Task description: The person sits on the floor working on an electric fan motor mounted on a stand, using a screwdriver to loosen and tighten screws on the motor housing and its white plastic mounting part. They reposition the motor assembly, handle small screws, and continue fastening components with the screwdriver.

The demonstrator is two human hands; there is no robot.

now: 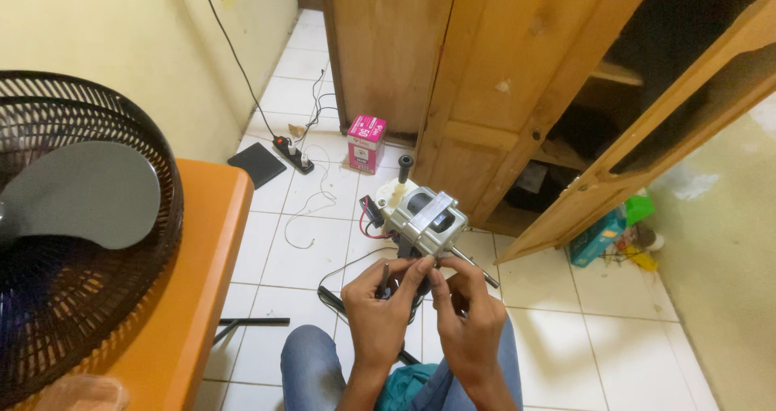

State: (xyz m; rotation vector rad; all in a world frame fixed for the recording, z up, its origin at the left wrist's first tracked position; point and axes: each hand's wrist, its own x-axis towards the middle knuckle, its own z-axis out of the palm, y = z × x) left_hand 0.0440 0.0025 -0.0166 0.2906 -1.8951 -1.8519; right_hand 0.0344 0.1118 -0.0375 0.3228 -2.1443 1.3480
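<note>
From the head camera, looking down past two denim-clad knees, the left hand (pixel 378 302) and the right hand (pixel 467 314) meet just below a pale grey metal fan motor with a white plastic gear housing (pixel 422 215), held up in the air above the white tiled floor (pixel 283 249). The left hand's fingers are curled shut around the motor's dark underside, apparently with a thin dark tool pinched among them, though I cannot tell what it is; the right hand's thumb and fingertips are pinched together on the motor's lower edge beside its bare steel shaft (pixel 473 266), which juts out to the right. A black knob on a post (pixel 405 165) stands on top, and red and black wires (pixel 369 221) trail off the left side. The grip looks small for the weight, so the motor could tip and drop to the tiles, and the loose wires could snag or tear if it twists. Counted: one motor, one shaft, one knob, two hands. Elsewhere there is one black wire fan guard with a grey blade (pixel 77 217) on one orange surface (pixel 202 282), one pink and white box (pixel 366 143), one black power strip (pixel 293 154) and one open wooden cupboard (pixel 501 88).
</note>
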